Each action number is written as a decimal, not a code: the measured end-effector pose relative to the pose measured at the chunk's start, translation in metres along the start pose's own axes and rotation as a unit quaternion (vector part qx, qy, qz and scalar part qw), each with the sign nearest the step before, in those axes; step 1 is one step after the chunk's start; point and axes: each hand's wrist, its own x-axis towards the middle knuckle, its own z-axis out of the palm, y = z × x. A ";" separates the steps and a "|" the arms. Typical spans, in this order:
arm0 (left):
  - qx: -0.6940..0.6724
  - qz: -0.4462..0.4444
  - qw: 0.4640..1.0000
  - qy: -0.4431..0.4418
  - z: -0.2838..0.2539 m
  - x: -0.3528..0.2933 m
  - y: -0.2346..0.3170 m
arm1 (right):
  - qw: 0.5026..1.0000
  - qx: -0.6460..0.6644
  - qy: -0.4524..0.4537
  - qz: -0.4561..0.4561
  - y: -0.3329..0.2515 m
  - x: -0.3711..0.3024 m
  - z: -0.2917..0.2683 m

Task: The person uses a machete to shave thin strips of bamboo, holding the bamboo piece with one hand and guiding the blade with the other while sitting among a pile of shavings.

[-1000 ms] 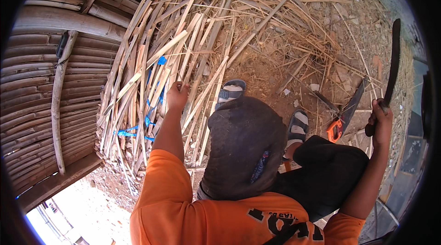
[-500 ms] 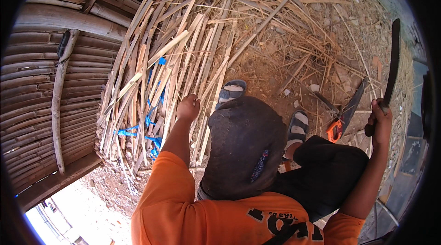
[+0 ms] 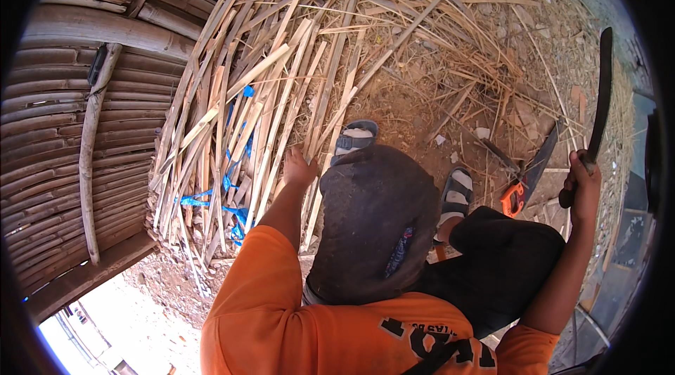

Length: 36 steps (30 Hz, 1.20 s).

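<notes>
My right hand [image 3: 585,179] is wrapped round the handle of a machete [image 3: 602,90]. Its long dark blade points up and away along the right side. On the left, my left hand [image 3: 300,167] rests at the near right side of a heap of split bamboo strips [image 3: 271,108]. Its fingers are stretched out and the thumb stands apart; nothing shows in its grasp. Strips pass beneath and beside those fingers, and whether it touches one firmly is not visible. Blue plastic ties [image 3: 228,184] lie among the strips.
A saw with an orange handle [image 3: 513,199] lies on the ground right of my sandalled foot [image 3: 457,192]. Dark cloth [image 3: 376,227] covers my left knee. A bamboo slat wall [image 3: 49,129] stands at the left. Shavings and thin offcuts [image 3: 485,73] litter the far ground.
My left hand has shifted slightly right over the strips, and its curled fingers have spread. My right hand and the machete have stayed almost still.
</notes>
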 end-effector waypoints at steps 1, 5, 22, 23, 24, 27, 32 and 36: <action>-0.013 -0.012 1.000 0.005 0.001 0.002 0.000 | 1.000 0.003 -0.002 0.004 -0.003 -0.001 0.002; -0.050 -0.067 0.997 -0.003 0.000 0.006 0.010 | 1.000 0.009 -0.004 0.005 -0.010 -0.007 0.006; 0.049 0.003 0.963 0.266 -0.073 -0.026 0.009 | 1.000 0.001 -0.006 0.006 -0.012 -0.014 0.002; 0.111 0.012 0.934 0.340 -0.076 -0.029 0.015 | 1.000 0.001 -0.007 0.013 -0.014 -0.015 0.001; 0.091 0.007 0.966 0.241 -0.076 -0.027 0.014 | 1.000 0.001 -0.008 0.021 -0.013 -0.017 0.000; 0.068 0.028 0.996 -0.050 -0.071 -0.027 0.034 | 1.000 0.008 0.005 0.008 -0.003 -0.016 -0.006; 0.098 -0.011 0.995 -0.011 0.024 -0.004 0.000 | 1.000 0.015 0.006 0.008 -0.003 -0.014 -0.005; 0.108 -0.063 0.992 0.021 0.026 -0.011 -0.002 | 1.000 0.007 0.005 0.004 -0.004 -0.011 -0.004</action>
